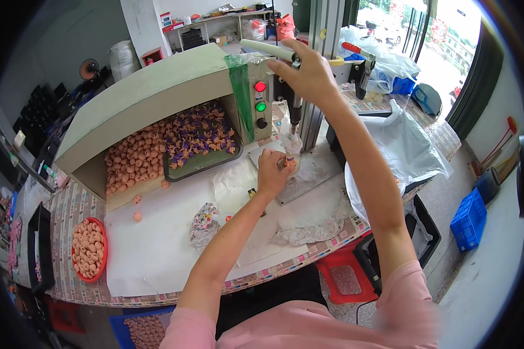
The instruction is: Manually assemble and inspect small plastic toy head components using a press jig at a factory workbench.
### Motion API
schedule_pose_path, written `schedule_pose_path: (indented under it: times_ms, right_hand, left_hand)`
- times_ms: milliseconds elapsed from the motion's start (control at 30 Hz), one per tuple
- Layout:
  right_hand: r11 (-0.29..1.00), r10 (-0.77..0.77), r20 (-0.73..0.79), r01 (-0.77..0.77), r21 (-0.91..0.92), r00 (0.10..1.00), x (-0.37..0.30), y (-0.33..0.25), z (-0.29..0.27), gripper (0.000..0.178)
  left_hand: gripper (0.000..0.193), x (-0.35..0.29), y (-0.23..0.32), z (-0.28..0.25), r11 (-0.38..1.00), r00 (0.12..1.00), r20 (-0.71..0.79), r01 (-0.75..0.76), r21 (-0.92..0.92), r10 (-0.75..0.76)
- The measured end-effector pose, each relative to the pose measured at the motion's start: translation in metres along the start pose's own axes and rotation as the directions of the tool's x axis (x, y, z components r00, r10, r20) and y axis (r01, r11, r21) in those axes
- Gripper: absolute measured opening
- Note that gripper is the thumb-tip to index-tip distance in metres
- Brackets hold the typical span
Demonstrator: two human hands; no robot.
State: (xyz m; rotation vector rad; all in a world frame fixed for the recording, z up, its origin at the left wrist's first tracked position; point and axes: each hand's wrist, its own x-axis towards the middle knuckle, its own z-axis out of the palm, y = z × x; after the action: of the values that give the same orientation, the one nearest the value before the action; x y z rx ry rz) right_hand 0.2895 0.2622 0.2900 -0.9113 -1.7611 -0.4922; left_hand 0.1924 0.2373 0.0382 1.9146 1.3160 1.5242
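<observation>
My left hand [273, 173] is closed, its fingertips pinching a small doll piece [289, 161] with orange and purple on it. That piece is at the foot of a hand press [295, 116], under the clear plastic wrapped round its lower end. Up at the press's top, my right hand [310, 72] is on the pale lever [266, 50], thumb and fingers to either side of it. The press's metal base plate [308, 189] lies partly under clear plastic film.
Left of the press stands a box-shaped housing [151, 81] with peach doll heads [131, 157] and a dark tray [201, 170] of purple-and-peach pieces. A red basket [103, 256] of pale parts is at far left. A plastic-lined bin [402, 136] stands right.
</observation>
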Motion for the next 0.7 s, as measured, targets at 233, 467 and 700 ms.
schedule_pose_path:
  times_ms: [233,467,700]
  right_hand:
    - [0.431,0.273,0.112,-0.225,0.874,0.956,0.021,-0.022,-0.053,0.051]
    - [0.787,-0.011,-0.016,0.019,0.617,1.000,-0.110,-0.029,-0.083,0.031]
    - [0.786,0.391,0.067,-0.371,0.494,0.918,-0.208,-0.058,-0.092,0.047]
  left_hand:
    - [0.030,0.002,-0.012,-0.012,0.995,0.996,0.028,0.091,-0.028,-0.090]
    - [0.037,-0.006,-0.011,-0.056,0.995,0.984,0.149,0.100,-0.012,-0.097]
    - [0.037,-0.045,-0.015,-0.202,0.945,0.980,-0.162,-0.059,0.321,0.116]
